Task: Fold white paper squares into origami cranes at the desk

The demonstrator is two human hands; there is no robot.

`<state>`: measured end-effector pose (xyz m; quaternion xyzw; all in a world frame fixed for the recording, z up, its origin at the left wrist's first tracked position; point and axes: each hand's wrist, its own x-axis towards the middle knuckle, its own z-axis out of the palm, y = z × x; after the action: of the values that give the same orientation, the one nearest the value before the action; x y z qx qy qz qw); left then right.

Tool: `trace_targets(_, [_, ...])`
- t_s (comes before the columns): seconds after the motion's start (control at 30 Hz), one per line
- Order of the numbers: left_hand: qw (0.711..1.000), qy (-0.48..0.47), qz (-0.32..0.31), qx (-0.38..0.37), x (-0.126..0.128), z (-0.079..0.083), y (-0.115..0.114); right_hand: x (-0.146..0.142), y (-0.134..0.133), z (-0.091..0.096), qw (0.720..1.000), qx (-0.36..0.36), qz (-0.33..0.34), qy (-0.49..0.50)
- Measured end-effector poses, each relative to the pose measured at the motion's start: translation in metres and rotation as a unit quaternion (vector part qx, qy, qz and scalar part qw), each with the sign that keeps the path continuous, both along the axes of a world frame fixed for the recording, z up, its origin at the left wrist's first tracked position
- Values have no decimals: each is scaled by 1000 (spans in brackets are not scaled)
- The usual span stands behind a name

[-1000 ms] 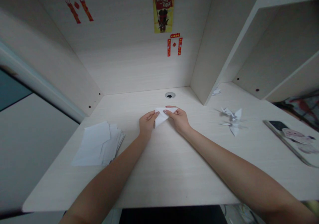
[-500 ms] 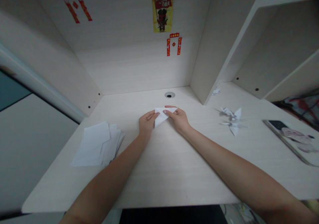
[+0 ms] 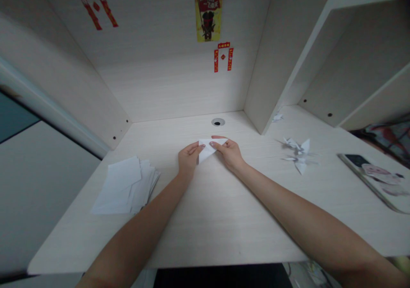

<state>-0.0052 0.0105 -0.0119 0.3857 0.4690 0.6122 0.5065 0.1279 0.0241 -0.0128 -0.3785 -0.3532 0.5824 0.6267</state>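
A small white sheet folded into a triangle (image 3: 206,151) lies on the pale wooden desk (image 3: 218,211) near its middle. My left hand (image 3: 188,158) pinches the triangle's left edge with fingers closed on it. My right hand (image 3: 229,151) presses on the upper right part, thumb and forefinger closed on the fold. Both forearms reach in from the near edge.
A stack of white paper sheets (image 3: 124,185) lies at the left. Folded paper cranes (image 3: 297,153) sit at the right, a smaller one (image 3: 277,117) by the shelf divider. A phone on a printed book (image 3: 374,177) is at the far right. A cable hole (image 3: 218,122) is behind the hands.
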Motion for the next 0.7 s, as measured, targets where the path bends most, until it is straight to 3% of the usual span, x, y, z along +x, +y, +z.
trace_targets(0.7, [999,12,34,-16,2,5,0,0,0,0,1000,5,14,-4])
